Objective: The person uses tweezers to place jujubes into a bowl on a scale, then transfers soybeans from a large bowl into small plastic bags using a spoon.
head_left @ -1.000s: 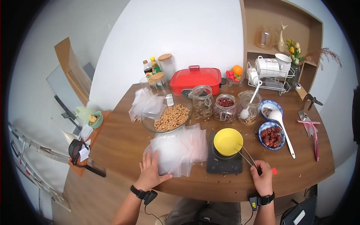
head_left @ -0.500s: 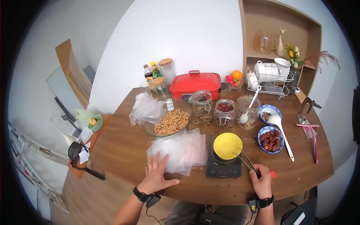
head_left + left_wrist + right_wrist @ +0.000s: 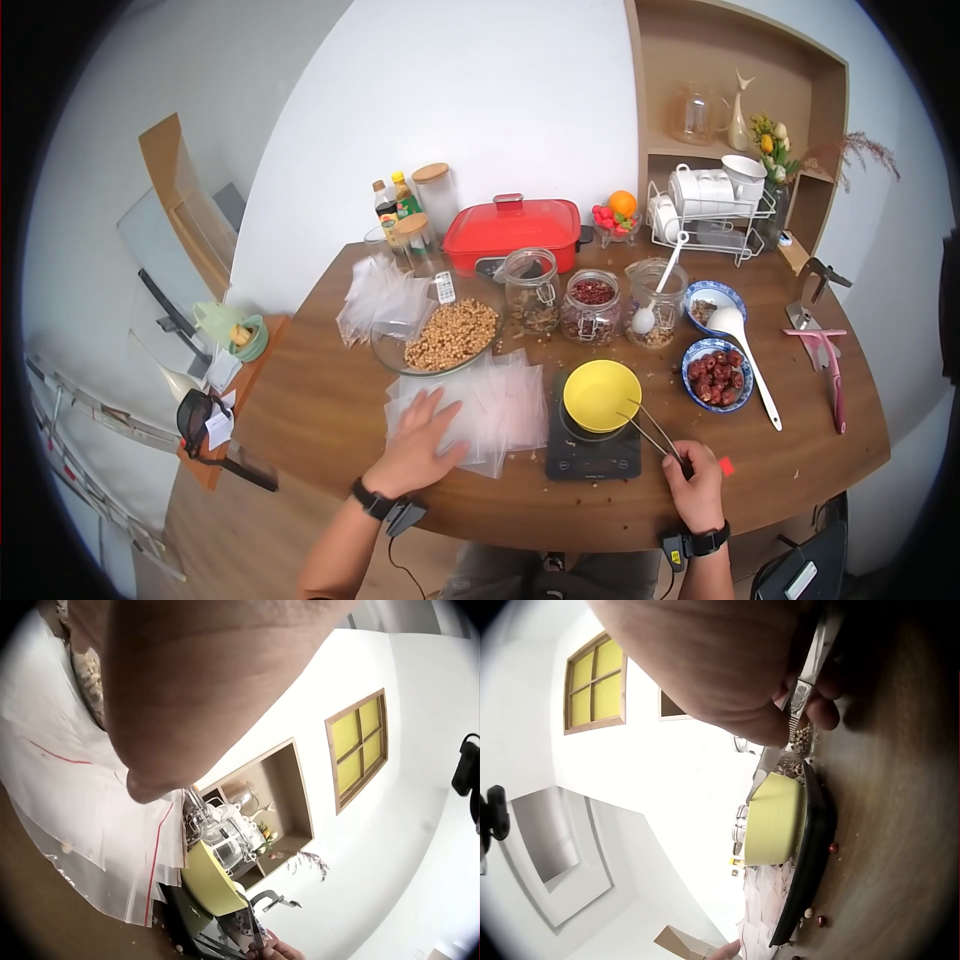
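Clear zip bags [image 3: 490,415] with red seal lines lie in a fanned pile, and my left hand [image 3: 418,445] is over their left part with fingers extended. In the left wrist view the palm [image 3: 202,682] hides part of the pile. My right hand [image 3: 697,487] holds metal tweezers [image 3: 657,433] between thumb and fingers. The tweezer tips point left and overlap the rim of a yellow bowl [image 3: 602,395]. That bowl looks empty and sits on a black kitchen scale [image 3: 592,463].
Behind the bags stands a glass bowl of soybeans [image 3: 455,335], beside more bags [image 3: 385,300]. Glass jars [image 3: 592,310] line the middle. To the right are a bowl of red dates [image 3: 716,376], a white spoon [image 3: 752,370] and a pink scraper [image 3: 832,375].
My left hand has shifted from the pile's left edge onto the bags, its thumb drawn nearer the fingers. The right hand keeps the tweezers at the yellow bowl. The head view has tilted slightly.
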{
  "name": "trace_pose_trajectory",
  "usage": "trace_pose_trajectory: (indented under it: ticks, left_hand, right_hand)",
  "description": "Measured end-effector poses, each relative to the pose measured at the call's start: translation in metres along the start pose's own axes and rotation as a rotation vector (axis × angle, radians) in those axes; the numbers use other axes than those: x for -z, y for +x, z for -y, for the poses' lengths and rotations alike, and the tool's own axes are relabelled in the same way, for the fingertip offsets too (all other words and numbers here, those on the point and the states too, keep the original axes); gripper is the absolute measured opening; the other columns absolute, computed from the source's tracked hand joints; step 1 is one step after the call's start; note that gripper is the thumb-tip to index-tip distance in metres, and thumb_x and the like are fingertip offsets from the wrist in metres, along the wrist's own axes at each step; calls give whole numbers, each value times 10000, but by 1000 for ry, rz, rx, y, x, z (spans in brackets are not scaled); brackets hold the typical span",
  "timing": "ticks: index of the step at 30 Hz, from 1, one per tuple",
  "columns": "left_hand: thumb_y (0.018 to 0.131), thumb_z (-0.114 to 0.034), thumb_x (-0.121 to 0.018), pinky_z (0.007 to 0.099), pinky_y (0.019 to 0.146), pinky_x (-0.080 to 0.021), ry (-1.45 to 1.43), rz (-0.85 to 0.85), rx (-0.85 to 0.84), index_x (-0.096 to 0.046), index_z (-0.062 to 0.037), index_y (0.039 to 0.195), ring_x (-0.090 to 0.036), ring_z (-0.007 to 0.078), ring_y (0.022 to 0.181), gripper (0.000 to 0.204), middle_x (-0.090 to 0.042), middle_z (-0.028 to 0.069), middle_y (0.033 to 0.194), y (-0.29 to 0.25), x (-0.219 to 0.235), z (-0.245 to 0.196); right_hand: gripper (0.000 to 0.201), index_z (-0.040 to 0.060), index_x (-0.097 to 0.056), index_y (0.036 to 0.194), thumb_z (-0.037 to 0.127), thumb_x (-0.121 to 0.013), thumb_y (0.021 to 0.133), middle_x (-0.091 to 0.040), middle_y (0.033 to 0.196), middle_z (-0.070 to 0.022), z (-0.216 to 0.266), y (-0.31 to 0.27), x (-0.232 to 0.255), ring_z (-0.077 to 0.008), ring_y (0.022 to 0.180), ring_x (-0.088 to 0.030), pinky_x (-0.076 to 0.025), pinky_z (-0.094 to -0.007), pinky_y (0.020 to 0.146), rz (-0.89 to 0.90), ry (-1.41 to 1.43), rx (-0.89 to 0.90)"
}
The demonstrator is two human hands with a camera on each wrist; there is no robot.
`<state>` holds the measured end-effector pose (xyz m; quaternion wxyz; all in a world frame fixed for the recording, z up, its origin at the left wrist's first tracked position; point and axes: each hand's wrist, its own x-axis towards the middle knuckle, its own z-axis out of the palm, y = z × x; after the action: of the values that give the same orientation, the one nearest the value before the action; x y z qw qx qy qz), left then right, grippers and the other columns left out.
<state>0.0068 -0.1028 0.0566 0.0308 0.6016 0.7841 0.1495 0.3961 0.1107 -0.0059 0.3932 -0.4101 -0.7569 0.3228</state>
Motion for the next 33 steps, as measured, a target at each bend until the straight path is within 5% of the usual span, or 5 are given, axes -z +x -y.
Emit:
trace_pose_trajectory:
  ticks: [5, 11, 14, 20, 33]
  left_hand:
    - [1037, -402, -670, 503, 1293, -321, -88, -57, -73, -469, 21, 1586, -362, 496, 1560, 722, -420, 311, 1657, 58, -41, 4]
    - [1053, -448, -638, 501, 1274, -339, -44, 5, 5, -399, 24, 1635, -416, 478, 1520, 787, -406, 289, 1683, 86, -48, 1]
    - [1072, -547, -555, 514, 1256, -347, -160, -25, 14, -382, -25, 1665, -446, 480, 1485, 809, -410, 226, 1710, 96, -48, 3]
    - [1082, -642, -436, 617, 1195, -350, 71, 140, 180, -443, -198, 1665, -471, 433, 1438, 733, -428, 138, 1728, 105, -48, -23]
    - [1034, -592, -542, 640, 1121, -408, 120, 130, 162, -574, -229, 1531, -509, 428, 1382, 616, -478, 109, 1685, 74, -39, -40]
  right_hand:
    - [137, 26, -735, 1036, 85, -778, 921, -712, 910, -130, 1, 0, 1, -318, 859, -662, -523, -421, 785, 7, 4, -15]
    - [142, 29, -738, 1040, 98, -786, 925, -711, 905, -128, -4, 0, 0, -313, 858, -663, -521, -418, 779, -1, -20, 25]
    - [144, 28, -736, 1038, 103, -789, 927, -709, 901, -124, -2, 2, -1, -309, 854, -662, -521, -417, 782, -2, -6, -3]
    - [142, 29, -733, 1031, 115, -790, 934, -711, 904, -121, -5, 3, -1, -307, 855, -666, -522, -410, 790, 20, -6, -22]
    - [160, 16, -733, 1065, 113, -782, 947, -701, 920, -101, -12, 1, 0, -236, 863, -652, -515, -360, 790, 17, -17, 18]
